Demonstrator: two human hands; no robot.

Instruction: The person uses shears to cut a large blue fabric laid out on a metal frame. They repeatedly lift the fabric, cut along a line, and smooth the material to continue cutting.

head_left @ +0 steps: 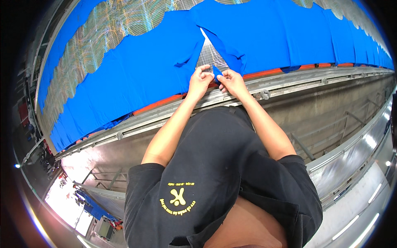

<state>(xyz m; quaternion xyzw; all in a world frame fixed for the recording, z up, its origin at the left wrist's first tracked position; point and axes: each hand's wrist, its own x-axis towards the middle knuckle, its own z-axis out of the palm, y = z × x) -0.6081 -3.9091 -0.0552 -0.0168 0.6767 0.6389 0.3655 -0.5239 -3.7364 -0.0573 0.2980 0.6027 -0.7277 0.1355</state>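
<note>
Blue fabric pieces point(153, 58) lie spread over a long table, with a narrow gap between two of them in front of me. In that gap, my left hand point(200, 82) and my right hand point(233, 84) meet at the table's near edge. A small pointed bit of blue fabric point(216, 72) stands up between the fingertips. My right thumb and fingers pinch it, and my left fingers are closed against its other side. How far the left fingers wrap round it is partly hidden.
Patterned surface with many thin coloured lines point(120, 20) shows beyond the fabric and in the gap. A metal rail point(285, 84) runs along the near edge, with a red-orange strip point(159, 103) above it. Metal frames point(351, 120) stand on the right.
</note>
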